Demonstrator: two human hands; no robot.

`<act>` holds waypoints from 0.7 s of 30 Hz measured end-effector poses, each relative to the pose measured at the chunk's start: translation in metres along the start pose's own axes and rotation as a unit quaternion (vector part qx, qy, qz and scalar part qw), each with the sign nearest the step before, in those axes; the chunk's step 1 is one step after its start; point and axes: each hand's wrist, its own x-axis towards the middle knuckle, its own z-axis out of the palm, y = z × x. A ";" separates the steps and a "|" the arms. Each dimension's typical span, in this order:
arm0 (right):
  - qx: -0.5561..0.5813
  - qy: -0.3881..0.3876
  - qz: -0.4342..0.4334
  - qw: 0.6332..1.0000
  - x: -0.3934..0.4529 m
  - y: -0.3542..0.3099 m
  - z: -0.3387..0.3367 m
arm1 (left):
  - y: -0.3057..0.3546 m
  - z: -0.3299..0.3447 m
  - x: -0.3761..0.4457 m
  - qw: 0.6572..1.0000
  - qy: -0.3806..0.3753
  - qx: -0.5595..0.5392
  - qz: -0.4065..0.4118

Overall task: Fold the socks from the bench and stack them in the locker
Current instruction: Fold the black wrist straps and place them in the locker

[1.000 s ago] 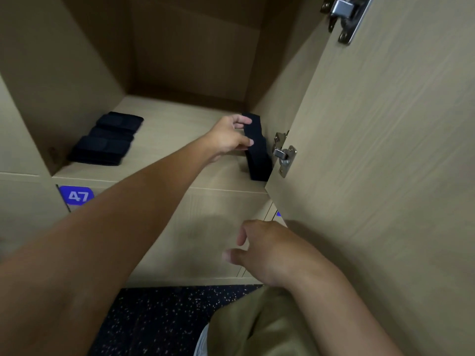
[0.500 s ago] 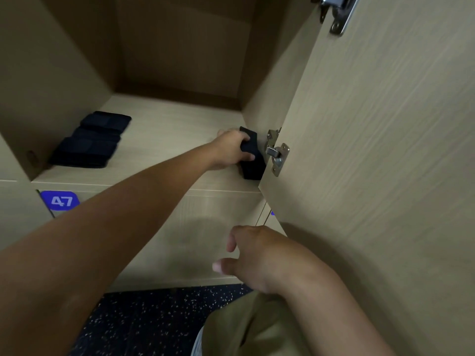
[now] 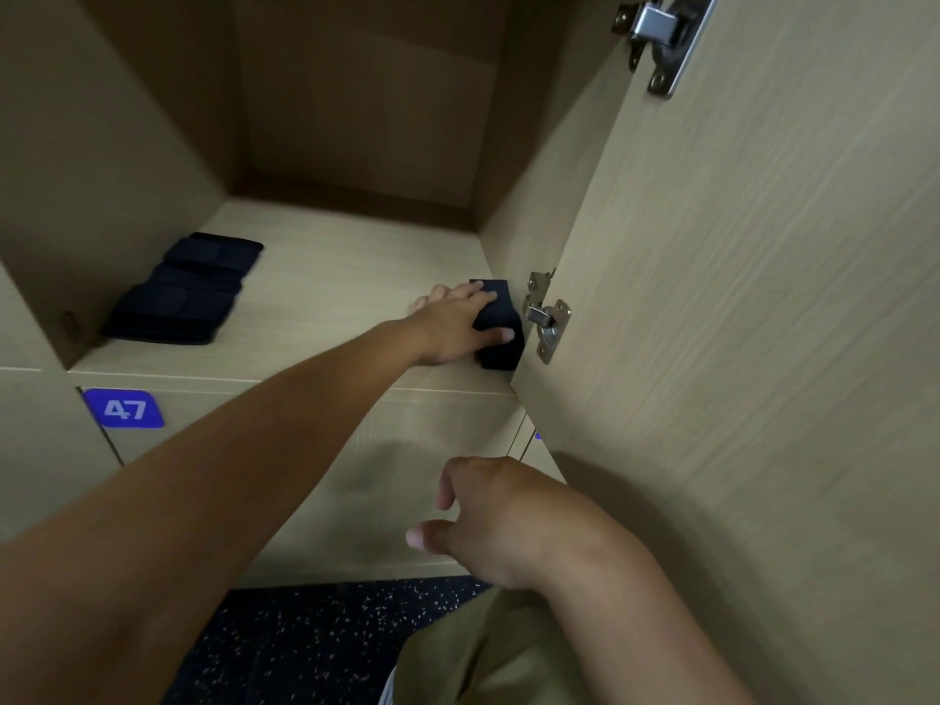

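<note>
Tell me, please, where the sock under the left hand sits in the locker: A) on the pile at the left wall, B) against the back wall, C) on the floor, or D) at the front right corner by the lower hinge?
D: the left hand holds the sock on the shelf beside the lower hinge, apart from the pile at the left wall.

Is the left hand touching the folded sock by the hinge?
Touching. The head view shows the left hand gripping the folded sock on the locker floor, fingers over it and thumb along its near side.
</note>
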 end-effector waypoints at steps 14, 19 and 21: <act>0.039 0.036 -0.138 0.989 0.003 -0.031 -0.001 | -0.042 -0.106 -0.208 0.988 0.045 -0.144 0.024; 0.030 0.043 -0.194 0.980 -0.012 -0.060 0.003 | -0.061 -0.128 -0.309 0.989 0.109 -0.083 -0.048; 0.026 0.047 -0.223 0.973 -0.018 -0.077 0.007 | -0.070 -0.136 -0.343 0.988 0.122 -0.047 -0.076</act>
